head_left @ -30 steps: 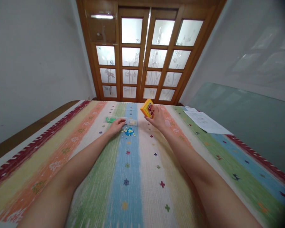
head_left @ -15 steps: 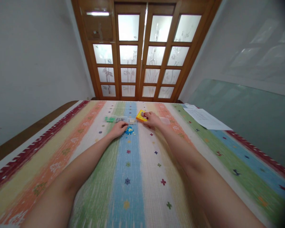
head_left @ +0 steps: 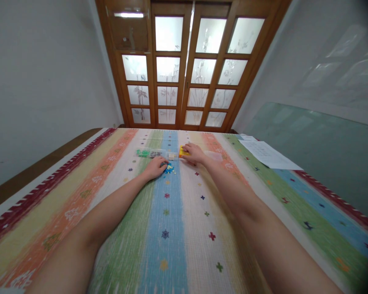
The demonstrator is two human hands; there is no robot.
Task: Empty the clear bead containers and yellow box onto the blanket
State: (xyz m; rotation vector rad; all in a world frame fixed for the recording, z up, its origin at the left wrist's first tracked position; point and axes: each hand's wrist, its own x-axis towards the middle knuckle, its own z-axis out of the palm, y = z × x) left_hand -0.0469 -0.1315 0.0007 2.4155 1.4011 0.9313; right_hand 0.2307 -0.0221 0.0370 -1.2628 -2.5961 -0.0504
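The yellow box (head_left: 183, 151) is lying flat on the striped cloth (head_left: 178, 228), far out at arm's reach, just right of the blue stripe. The right hand (head_left: 194, 153) is resting on it from above, fingers curved over its top and near side, so the box is being pinned to the cloth rather than lifted; only its left end is showing past the fingers. Whether the thumb is tucked under an edge cannot be told at this range.

Just left of the box, a small heap of blue and yellow pieces (head_left: 169, 168) is sitting on the blue stripe. The left hand (head_left: 156, 167) is lying palm down beside it, fingertips touching or nearly touching the heap's left edge, loosely cupped as if shielding the pieces from scattering. It is gripping nothing that can be seen.

Beyond both hands, a clear tray (head_left: 155, 153) is lying across the stripes, green bits showing at its left end and pale ones at the right, close enough for either hand to reach. A clear lid-like piece (head_left: 215, 155) is lying just right of the right hand.

Well apart, on the cloth's right side, a sheet of paper (head_left: 268, 155) is lying flat. A wooden door (head_left: 184, 65) with frosted panes is standing behind.
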